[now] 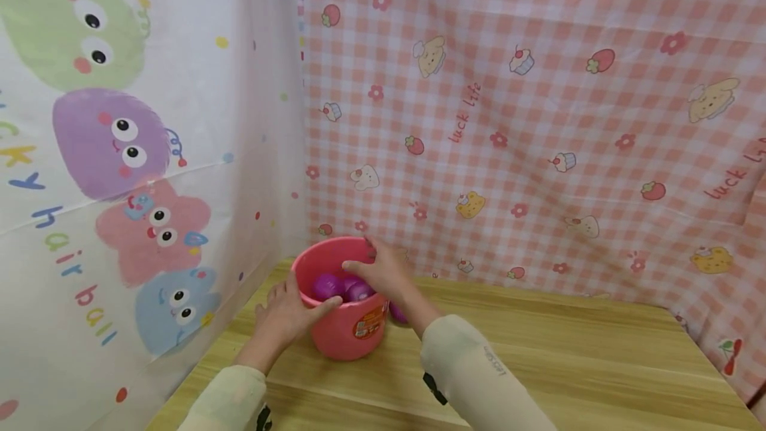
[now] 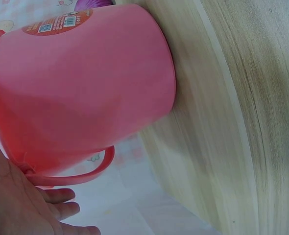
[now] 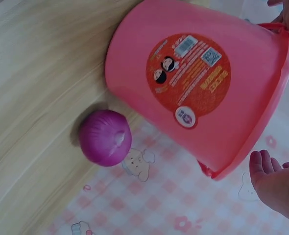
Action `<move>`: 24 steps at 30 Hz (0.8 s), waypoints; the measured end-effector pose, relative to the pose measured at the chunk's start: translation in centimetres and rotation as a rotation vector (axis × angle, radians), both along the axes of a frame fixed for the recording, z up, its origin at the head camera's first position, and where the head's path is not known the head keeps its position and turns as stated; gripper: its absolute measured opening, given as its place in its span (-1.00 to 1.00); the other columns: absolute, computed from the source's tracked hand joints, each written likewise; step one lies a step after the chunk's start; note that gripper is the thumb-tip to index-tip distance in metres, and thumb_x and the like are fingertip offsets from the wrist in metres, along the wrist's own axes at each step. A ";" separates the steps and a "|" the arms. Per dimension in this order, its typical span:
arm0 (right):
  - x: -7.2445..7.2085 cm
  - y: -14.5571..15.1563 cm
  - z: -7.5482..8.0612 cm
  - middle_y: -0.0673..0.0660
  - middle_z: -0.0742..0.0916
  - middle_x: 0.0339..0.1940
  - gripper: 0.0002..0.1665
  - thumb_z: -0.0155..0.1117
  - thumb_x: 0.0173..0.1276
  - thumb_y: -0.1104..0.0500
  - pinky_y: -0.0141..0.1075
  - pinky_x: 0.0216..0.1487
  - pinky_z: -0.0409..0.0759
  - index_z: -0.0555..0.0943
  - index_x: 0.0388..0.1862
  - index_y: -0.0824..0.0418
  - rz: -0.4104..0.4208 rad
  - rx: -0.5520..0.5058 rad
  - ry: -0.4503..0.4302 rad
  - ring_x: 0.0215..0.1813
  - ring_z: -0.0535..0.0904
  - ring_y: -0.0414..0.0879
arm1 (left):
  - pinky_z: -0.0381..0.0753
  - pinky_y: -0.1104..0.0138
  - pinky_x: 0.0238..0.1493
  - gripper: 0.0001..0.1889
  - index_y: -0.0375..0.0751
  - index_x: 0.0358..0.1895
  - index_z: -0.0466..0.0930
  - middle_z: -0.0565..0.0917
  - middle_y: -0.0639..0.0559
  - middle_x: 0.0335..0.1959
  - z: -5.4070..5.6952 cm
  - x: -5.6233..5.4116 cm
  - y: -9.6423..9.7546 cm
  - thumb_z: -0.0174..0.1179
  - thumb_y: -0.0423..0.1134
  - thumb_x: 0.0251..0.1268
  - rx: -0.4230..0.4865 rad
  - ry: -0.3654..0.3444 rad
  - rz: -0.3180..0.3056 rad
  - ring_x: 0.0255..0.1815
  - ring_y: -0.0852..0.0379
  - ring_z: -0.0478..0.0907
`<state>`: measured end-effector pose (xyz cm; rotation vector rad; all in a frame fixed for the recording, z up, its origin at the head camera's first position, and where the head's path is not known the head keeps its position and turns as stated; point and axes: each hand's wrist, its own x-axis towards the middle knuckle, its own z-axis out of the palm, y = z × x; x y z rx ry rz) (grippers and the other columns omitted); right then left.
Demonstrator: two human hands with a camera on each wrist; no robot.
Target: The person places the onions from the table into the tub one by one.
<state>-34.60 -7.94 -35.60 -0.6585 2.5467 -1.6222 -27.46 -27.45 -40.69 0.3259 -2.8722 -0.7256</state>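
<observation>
A pink bucket (image 1: 347,331) stands upright on the table, with several shiny purple onions (image 1: 328,287) inside. Its orange label (image 3: 188,73) faces the right wrist camera. My left hand (image 1: 284,311) rests at the left rim, thumb across the front edge and fingers straight along the outside, near the hanging handle (image 2: 81,177). Above the right rim is my right hand (image 1: 383,271), its thumb pointing over the bucket mouth; in the right wrist view its loosely bent fingers (image 3: 266,160) hold nothing. One more purple onion (image 3: 105,138) lies on the table at the bucket's right side.
The wood-grain table (image 1: 538,351) extends to the right of the bucket. A pink checked cloth (image 1: 538,118) hangs behind it, and a white cloth with cartoon figures (image 1: 251,151) hangs close along the left side.
</observation>
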 end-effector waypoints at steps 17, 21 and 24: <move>-2.3 3.9 -1.4 0.27 0.47 0.41 -0.13 0.33 0.37 -0.06 0.03 0.29 0.47 0.26 0.53 0.25 -0.173 -0.023 0.016 0.37 0.43 0.17 | -0.08 -0.47 0.30 0.40 -0.33 0.56 -0.25 0.16 -0.49 0.42 -0.2 -0.2 -0.1 0.04 0.69 -0.10 0.028 0.017 0.001 0.42 -0.44 0.09; -2.7 4.7 -2.0 0.27 0.47 0.41 -0.14 0.31 0.39 -0.09 0.04 0.28 0.48 0.27 0.52 0.26 -0.206 0.013 0.003 0.38 0.43 0.17 | -0.08 -0.47 0.31 0.38 -0.34 0.57 -0.27 0.15 -0.51 0.42 -0.2 -0.2 -0.1 0.07 0.66 -0.05 0.028 0.011 0.004 0.43 -0.45 0.07; -3.1 5.3 -2.5 0.26 0.46 0.43 -0.11 0.30 0.38 -0.13 0.04 0.27 0.48 0.25 0.53 0.24 -0.229 0.033 -0.006 0.39 0.42 0.17 | -0.07 -0.46 0.31 0.39 -0.33 0.57 -0.28 0.15 -0.51 0.42 -0.1 -0.1 0.0 0.05 0.67 -0.07 0.024 0.006 0.004 0.43 -0.45 0.08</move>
